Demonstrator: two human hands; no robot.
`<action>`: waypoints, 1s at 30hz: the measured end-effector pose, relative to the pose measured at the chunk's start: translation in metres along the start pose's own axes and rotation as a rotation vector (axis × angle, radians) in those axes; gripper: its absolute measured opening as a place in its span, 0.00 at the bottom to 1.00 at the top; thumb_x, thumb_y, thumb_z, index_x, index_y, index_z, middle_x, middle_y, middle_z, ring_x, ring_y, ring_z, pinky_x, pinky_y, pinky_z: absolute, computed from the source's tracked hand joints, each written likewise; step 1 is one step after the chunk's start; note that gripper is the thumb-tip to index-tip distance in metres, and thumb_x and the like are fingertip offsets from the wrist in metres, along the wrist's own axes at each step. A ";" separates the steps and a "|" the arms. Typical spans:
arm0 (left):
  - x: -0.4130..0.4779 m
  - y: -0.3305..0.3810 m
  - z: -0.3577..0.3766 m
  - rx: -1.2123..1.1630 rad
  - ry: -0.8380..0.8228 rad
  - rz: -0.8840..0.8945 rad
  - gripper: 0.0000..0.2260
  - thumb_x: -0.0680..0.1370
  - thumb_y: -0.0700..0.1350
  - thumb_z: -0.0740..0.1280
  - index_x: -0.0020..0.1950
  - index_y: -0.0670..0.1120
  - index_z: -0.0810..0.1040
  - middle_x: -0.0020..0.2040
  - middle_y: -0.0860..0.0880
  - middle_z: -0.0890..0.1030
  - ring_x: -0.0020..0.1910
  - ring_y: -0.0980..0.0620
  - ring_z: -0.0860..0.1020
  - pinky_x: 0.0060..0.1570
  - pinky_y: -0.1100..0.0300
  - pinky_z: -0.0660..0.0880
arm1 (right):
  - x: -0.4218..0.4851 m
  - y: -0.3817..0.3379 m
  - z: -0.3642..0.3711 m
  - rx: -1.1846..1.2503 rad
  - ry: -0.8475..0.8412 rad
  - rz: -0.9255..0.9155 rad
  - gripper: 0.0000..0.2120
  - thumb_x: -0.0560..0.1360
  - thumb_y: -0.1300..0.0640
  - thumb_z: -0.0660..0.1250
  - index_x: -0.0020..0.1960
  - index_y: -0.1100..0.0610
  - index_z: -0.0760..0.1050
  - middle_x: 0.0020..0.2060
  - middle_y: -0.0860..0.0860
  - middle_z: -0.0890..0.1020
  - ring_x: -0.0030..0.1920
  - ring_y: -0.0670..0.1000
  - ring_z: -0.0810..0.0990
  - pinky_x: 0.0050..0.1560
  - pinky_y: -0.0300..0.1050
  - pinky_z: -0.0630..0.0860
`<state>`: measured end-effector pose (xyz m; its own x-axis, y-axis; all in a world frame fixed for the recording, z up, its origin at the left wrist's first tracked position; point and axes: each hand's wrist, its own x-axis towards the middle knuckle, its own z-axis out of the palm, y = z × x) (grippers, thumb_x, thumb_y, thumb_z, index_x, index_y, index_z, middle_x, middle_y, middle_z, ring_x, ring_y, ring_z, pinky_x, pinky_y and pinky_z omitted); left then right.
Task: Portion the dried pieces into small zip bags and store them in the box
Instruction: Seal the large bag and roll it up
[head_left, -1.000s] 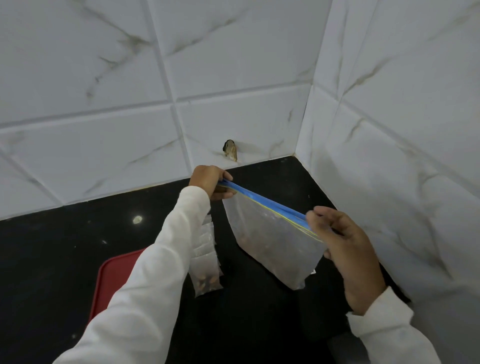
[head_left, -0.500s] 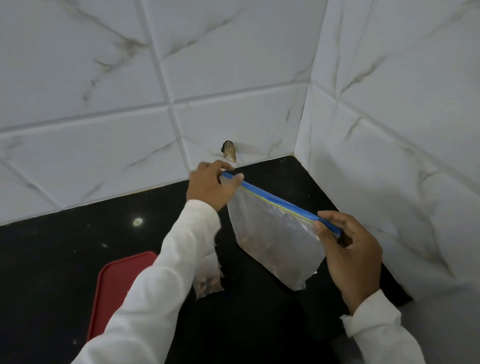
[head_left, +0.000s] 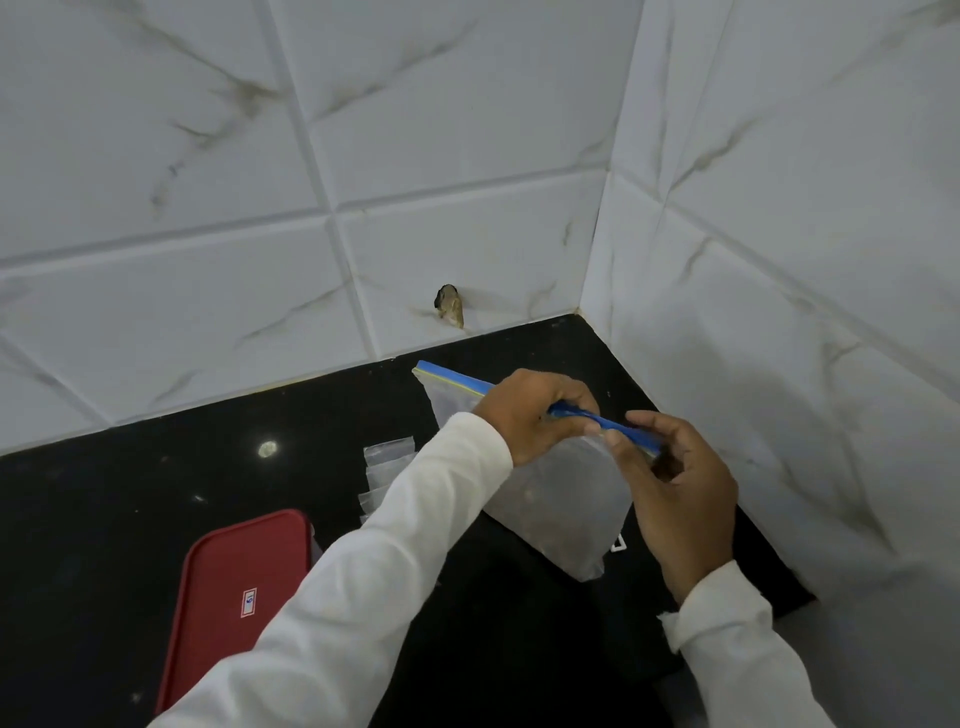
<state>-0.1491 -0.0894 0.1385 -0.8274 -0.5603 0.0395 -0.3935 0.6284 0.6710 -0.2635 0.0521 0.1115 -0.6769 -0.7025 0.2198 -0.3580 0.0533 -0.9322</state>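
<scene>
A large clear zip bag (head_left: 566, 499) with a blue seal strip hangs above the black counter, brown dried pieces dim inside it. My left hand (head_left: 535, 415) pinches the blue strip near its middle. My right hand (head_left: 680, 478) pinches the strip's right end, close beside the left hand. The bag's left corner sticks out free behind my left hand. Several small clear zip bags (head_left: 387, 467) lie on the counter, partly hidden by my left sleeve. A red box lid (head_left: 234, 587) lies at the lower left.
The black counter (head_left: 156, 493) ends in a corner of white marble-look tiled walls (head_left: 467, 156) at the back and right. A small brown stub (head_left: 450, 306) sticks out of the back wall just above the counter.
My left hand has slid rightward along the blue strip from the bag's left corner to near my right hand. The view has shifted, showing more of the red lid.
</scene>
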 end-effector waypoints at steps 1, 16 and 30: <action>0.001 -0.001 0.000 -0.011 -0.001 -0.018 0.05 0.78 0.46 0.70 0.54 0.50 0.81 0.50 0.52 0.82 0.51 0.52 0.79 0.58 0.50 0.78 | -0.001 0.000 0.000 0.020 0.030 0.030 0.09 0.72 0.52 0.72 0.51 0.48 0.77 0.44 0.41 0.82 0.44 0.41 0.81 0.43 0.36 0.78; 0.001 0.006 0.010 -0.013 0.013 -0.037 0.04 0.80 0.51 0.68 0.53 0.56 0.80 0.48 0.57 0.81 0.50 0.54 0.79 0.58 0.48 0.77 | 0.000 0.007 0.010 0.081 0.164 0.191 0.04 0.74 0.54 0.70 0.47 0.53 0.80 0.40 0.45 0.82 0.43 0.46 0.82 0.46 0.52 0.82; 0.001 0.007 -0.009 0.176 -0.062 -0.071 0.06 0.80 0.48 0.67 0.57 0.52 0.80 0.49 0.55 0.75 0.50 0.53 0.75 0.61 0.52 0.73 | 0.001 0.010 0.018 0.080 0.168 0.284 0.08 0.77 0.52 0.68 0.51 0.55 0.78 0.46 0.52 0.82 0.47 0.52 0.82 0.50 0.55 0.81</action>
<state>-0.1488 -0.0908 0.1500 -0.8158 -0.5760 -0.0525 -0.5116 0.6762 0.5301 -0.2562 0.0394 0.0973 -0.8411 -0.5406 -0.0142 -0.0927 0.1700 -0.9811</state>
